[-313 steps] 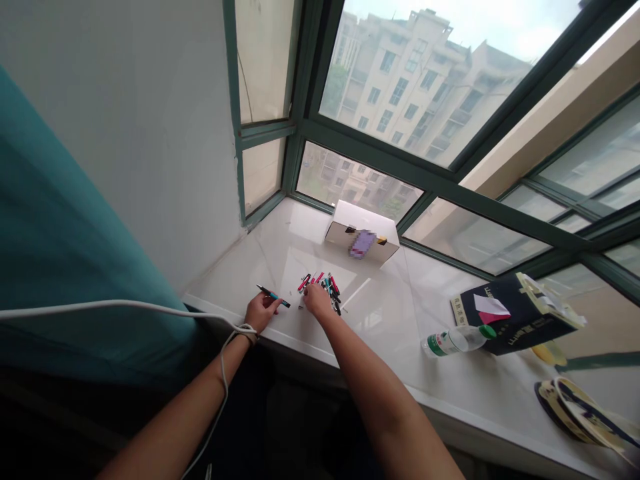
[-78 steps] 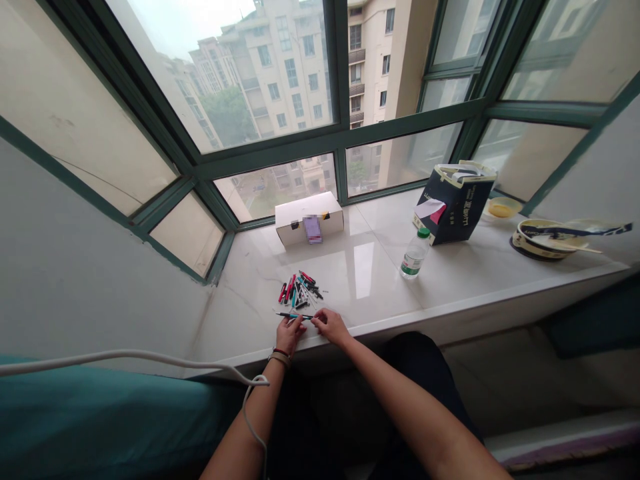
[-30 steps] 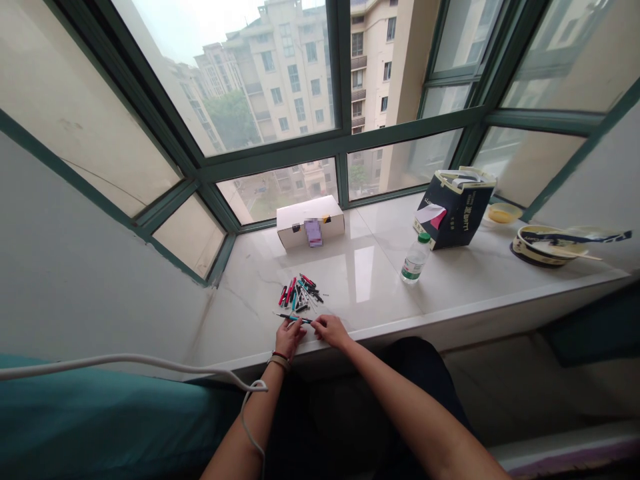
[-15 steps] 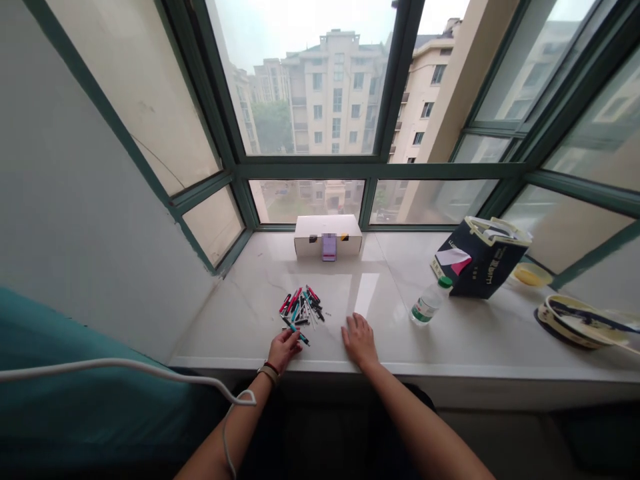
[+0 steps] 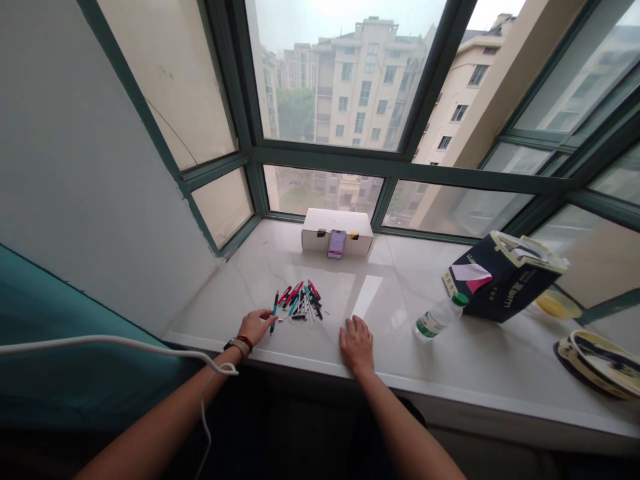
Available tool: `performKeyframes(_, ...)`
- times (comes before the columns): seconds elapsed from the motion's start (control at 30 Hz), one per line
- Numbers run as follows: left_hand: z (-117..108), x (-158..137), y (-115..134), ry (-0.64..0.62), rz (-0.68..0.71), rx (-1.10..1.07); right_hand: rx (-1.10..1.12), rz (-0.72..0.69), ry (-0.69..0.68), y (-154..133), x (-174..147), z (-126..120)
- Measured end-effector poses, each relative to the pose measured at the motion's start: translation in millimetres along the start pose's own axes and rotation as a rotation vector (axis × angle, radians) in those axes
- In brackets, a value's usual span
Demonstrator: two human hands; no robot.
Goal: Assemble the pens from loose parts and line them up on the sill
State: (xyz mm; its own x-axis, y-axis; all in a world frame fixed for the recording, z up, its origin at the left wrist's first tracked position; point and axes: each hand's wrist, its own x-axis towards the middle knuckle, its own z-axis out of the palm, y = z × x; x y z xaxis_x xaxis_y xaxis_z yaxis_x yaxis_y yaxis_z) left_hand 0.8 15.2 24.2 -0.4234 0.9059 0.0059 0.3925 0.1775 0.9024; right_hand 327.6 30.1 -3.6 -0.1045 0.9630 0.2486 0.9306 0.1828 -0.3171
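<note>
My left hand (image 5: 256,326) pinches a blue-and-black pen (image 5: 275,312) between thumb and fingers, just left of the pile. The pen points away from me, close to the sill surface. Beside it lies a loose heap of pen parts (image 5: 303,301): red, blue and black barrels mixed with thin white refills. To the right of the heap, my right hand (image 5: 357,343) rests palm down on the white sill (image 5: 395,357), its fingers stretched out and holding nothing.
A white box (image 5: 315,243) with a small purple packet (image 5: 337,245) at its front stands by the window. On the right are a green-capped plastic bottle (image 5: 434,321), a dark blue paper bag (image 5: 500,287) and a round container (image 5: 595,367). A white cable (image 5: 125,340) crosses at left.
My left hand has moved left with the pen, away from the heap's near side, and the pen has turned more upright in view. My right hand stays put. The camera view has tilted.
</note>
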Motion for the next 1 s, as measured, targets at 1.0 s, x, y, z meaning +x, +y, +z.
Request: performKeyframes(1.0,-65.5,80.0,-37.9,-0.195,-0.190,0.654,-0.117,-0.004,0.000,-7.5,0.4,-7.4)
